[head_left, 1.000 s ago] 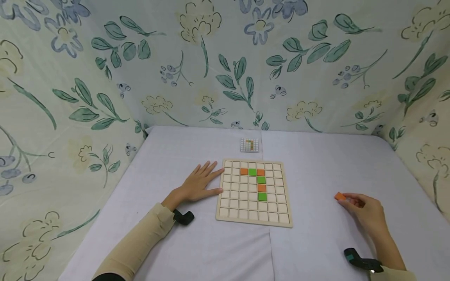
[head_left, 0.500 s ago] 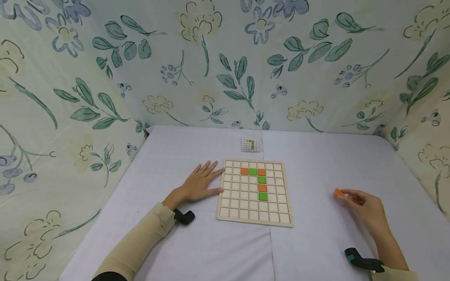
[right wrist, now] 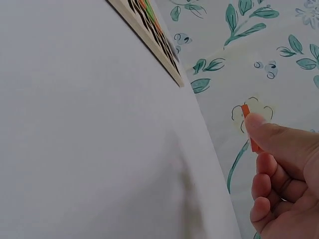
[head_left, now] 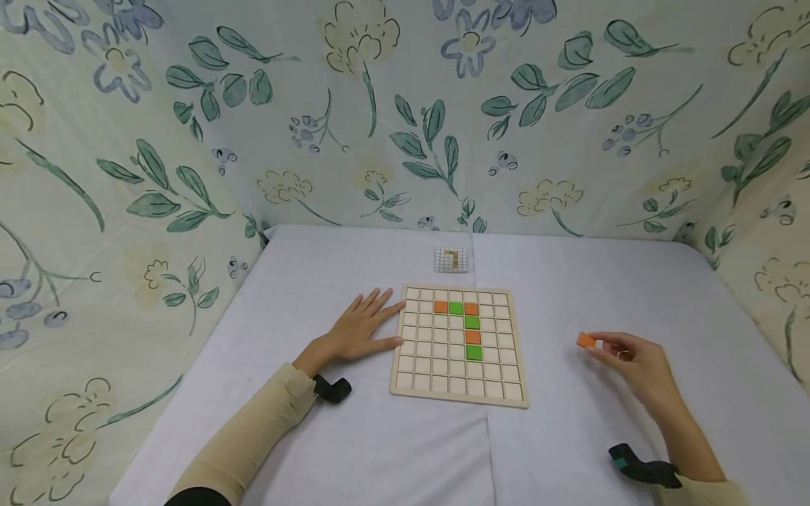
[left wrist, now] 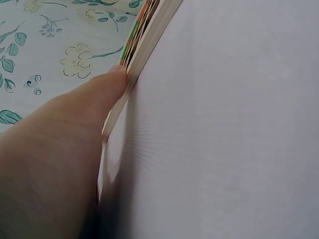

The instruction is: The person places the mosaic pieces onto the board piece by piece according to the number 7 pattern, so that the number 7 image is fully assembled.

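A square wooden grid board (head_left: 418, 391) lies on the table, with several orange and green tiles set in its cells: a short row near the top and a column running down from the row's right end. My left hand (head_left: 356, 332) rests beside the board with fingers spread, thumb and index fingertip touching its left edge; the left wrist view shows the thumb (left wrist: 94, 94) against that edge. To the right of the board, my right hand (head_left: 639, 362) pinches an orange tile (head_left: 586, 340) between thumb and fingers. In the right wrist view the orange tile (right wrist: 245, 110) appears edge-on.
Behind the board lies a small card (head_left: 451, 260) printed with a coloured grid pattern. A white cloth (head_left: 354, 450) covers the table. Flowered fabric (head_left: 380, 126) hangs at the back and sides. Each wrist carries a black camera mount, such as the right one (head_left: 642, 467).
My right hand has moved left, toward the board, carrying the orange tile. The left hand and the tiles on the board have stayed in place.
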Motion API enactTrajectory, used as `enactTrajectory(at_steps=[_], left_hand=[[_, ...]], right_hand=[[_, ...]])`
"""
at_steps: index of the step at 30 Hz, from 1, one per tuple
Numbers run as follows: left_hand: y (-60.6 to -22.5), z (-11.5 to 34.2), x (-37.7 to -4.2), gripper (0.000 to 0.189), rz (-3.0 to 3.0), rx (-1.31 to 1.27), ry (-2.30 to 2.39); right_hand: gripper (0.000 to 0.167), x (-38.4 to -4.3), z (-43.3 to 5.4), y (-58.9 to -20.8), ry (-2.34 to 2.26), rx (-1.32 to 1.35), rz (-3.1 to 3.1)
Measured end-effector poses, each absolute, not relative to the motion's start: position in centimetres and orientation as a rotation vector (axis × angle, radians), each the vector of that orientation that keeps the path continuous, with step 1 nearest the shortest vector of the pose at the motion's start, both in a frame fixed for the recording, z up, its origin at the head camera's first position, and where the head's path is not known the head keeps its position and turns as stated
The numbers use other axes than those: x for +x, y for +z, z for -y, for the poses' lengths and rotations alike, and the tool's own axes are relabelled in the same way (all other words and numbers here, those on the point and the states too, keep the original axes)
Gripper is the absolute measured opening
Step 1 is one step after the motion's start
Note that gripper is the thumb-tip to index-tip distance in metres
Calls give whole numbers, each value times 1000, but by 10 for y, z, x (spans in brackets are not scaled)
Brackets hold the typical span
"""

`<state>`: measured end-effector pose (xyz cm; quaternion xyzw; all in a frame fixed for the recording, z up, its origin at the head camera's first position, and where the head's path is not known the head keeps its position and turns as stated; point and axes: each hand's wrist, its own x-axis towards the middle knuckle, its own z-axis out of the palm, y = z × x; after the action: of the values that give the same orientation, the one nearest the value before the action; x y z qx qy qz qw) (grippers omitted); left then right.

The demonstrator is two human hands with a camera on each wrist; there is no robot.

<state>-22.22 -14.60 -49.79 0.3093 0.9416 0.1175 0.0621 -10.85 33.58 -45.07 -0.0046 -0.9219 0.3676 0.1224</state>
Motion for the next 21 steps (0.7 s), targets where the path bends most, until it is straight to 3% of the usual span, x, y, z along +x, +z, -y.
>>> enactTrajectory(at_steps=[21], left_hand=[[-497,146,-222,84,-2852,942,351]], right_hand=[[23,-120,-276,-458,1206,256,2711]])
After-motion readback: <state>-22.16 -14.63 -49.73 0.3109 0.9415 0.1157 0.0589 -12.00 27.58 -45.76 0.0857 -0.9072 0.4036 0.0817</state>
